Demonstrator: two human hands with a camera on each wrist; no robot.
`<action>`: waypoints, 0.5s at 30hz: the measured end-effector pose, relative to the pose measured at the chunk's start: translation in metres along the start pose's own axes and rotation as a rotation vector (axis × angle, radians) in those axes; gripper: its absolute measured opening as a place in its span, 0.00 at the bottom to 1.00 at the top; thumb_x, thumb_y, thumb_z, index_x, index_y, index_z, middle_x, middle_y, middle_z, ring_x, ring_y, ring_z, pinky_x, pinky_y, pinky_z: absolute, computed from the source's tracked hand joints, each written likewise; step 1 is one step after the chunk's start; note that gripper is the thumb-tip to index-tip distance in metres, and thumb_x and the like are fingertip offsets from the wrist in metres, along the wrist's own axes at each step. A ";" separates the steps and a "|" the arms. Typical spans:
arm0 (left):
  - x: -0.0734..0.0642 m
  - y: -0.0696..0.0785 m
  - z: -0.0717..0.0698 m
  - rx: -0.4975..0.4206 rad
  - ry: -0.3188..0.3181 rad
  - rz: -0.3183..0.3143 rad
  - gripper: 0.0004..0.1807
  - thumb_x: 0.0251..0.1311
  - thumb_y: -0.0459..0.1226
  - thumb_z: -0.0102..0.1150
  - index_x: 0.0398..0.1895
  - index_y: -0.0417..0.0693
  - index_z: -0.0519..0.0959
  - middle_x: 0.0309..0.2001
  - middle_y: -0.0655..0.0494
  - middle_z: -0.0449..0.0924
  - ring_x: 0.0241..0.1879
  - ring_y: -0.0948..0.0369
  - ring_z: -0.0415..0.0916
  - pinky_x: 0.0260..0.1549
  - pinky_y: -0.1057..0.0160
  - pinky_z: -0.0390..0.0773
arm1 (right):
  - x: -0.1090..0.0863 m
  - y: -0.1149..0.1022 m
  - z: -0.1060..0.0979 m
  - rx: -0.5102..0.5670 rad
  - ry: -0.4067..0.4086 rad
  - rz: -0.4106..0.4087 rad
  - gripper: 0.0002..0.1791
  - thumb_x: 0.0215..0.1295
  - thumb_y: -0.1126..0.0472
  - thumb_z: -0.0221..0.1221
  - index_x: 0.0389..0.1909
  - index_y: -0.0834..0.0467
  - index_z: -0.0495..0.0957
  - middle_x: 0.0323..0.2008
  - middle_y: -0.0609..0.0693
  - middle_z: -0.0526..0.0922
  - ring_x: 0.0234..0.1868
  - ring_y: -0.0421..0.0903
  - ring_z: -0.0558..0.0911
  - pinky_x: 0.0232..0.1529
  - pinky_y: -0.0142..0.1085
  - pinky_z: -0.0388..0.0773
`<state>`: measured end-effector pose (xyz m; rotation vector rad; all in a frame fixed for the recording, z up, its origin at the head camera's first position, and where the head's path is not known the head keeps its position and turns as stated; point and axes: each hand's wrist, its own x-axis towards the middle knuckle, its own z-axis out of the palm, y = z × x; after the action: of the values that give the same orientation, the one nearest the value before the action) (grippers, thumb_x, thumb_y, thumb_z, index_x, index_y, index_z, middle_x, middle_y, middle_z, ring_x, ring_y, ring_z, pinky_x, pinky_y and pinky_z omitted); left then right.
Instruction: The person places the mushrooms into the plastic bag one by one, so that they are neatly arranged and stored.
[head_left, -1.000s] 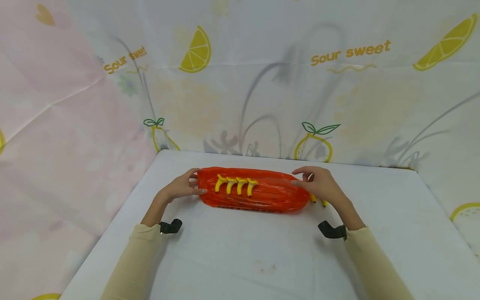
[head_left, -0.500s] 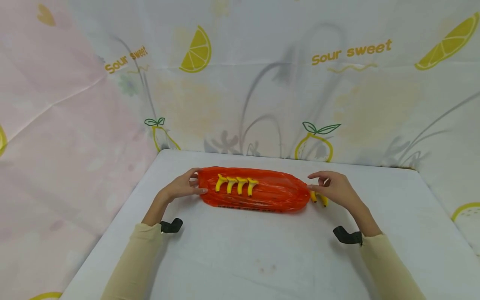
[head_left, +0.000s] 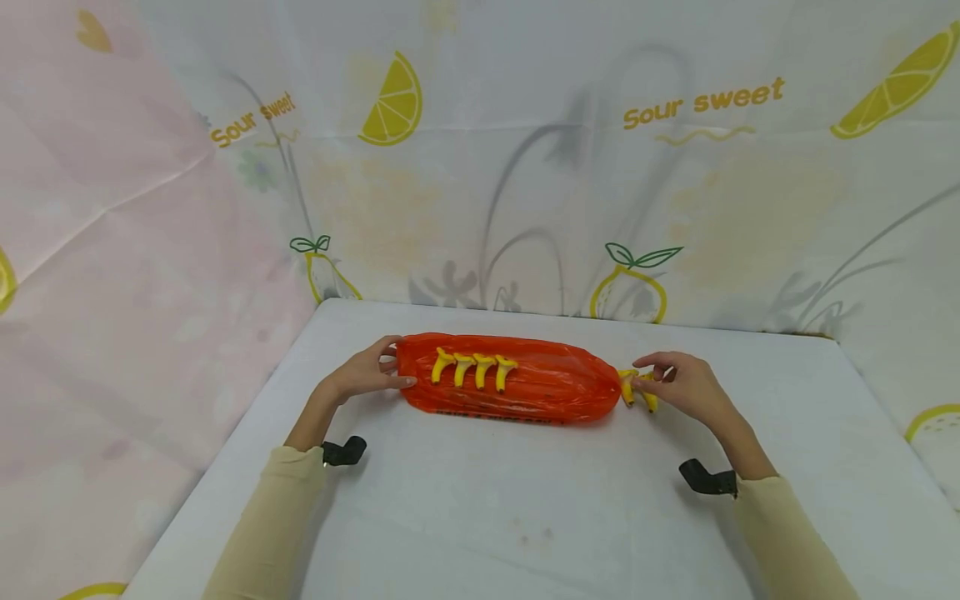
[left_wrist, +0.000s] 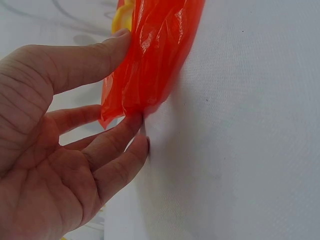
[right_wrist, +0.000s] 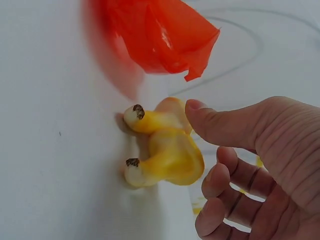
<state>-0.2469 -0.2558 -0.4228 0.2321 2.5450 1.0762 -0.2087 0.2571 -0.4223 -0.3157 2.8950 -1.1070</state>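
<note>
A red plastic bag (head_left: pixel 555 375), puffed out lengthwise, lies across the table. My left hand (head_left: pixel 362 371) holds its left end, thumb on the near side and fingers at the far corner; the left wrist view shows the thumb against the bag (left_wrist: pixel 155 55) and fingertips at its lower edge. Several yellow trumpet-shaped mushrooms (head_left: pixel 480 372) lie in a row on the bag. Off its right end, two more yellow mushrooms (right_wrist: pixel 175 157) with dark stem tips rest on the table. My right hand (head_left: pixel 686 385) is beside them, thumb tip right at one cap, fingers loosely bent.
The white-covered table (head_left: pixel 480 500) ends at a printed cloth backdrop (head_left: pixel 487 167) with lemon drawings behind and to the left. A black wrist camera mount (head_left: pixel 708 479) sticks out from the right wrist, another mount (head_left: pixel 345 451) from the left.
My right hand has moved right, off the bag's right end and over to the two loose mushrooms, uncovering that end. The left hand and the row of mushrooms stay in place.
</note>
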 end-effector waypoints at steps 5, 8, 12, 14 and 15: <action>0.001 -0.001 0.000 0.002 0.002 -0.013 0.48 0.57 0.50 0.68 0.74 0.44 0.53 0.69 0.35 0.59 0.66 0.39 0.63 0.57 0.42 0.73 | 0.000 0.006 0.001 -0.013 -0.012 0.016 0.17 0.60 0.58 0.68 0.48 0.61 0.83 0.31 0.51 0.74 0.34 0.50 0.73 0.28 0.35 0.72; 0.002 -0.001 0.000 0.002 0.001 -0.015 0.49 0.57 0.50 0.68 0.74 0.44 0.53 0.69 0.35 0.59 0.66 0.39 0.63 0.57 0.42 0.72 | 0.001 0.008 0.001 -0.030 -0.015 0.026 0.15 0.60 0.59 0.68 0.47 0.61 0.83 0.31 0.51 0.74 0.34 0.50 0.73 0.28 0.36 0.72; 0.002 -0.002 0.000 0.000 0.002 -0.016 0.48 0.57 0.50 0.69 0.74 0.45 0.53 0.69 0.35 0.59 0.66 0.39 0.63 0.57 0.42 0.72 | 0.002 0.007 0.002 -0.048 -0.012 0.040 0.14 0.60 0.60 0.68 0.45 0.61 0.83 0.30 0.51 0.73 0.34 0.51 0.73 0.28 0.37 0.71; 0.001 -0.001 0.000 0.001 0.002 -0.017 0.48 0.57 0.50 0.69 0.74 0.45 0.53 0.70 0.35 0.59 0.66 0.39 0.63 0.57 0.41 0.72 | 0.002 0.007 0.002 -0.053 -0.012 0.051 0.13 0.60 0.60 0.67 0.45 0.61 0.83 0.29 0.51 0.73 0.34 0.51 0.72 0.28 0.37 0.71; 0.001 -0.001 0.000 0.000 0.000 -0.016 0.48 0.57 0.50 0.69 0.74 0.45 0.53 0.70 0.35 0.59 0.67 0.39 0.63 0.57 0.41 0.72 | 0.002 0.007 0.002 -0.055 -0.012 0.054 0.13 0.60 0.61 0.67 0.44 0.62 0.83 0.29 0.51 0.73 0.34 0.51 0.72 0.28 0.37 0.71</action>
<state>-0.2479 -0.2560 -0.4241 0.2113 2.5426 1.0706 -0.2113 0.2606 -0.4280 -0.2436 2.9091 -1.0159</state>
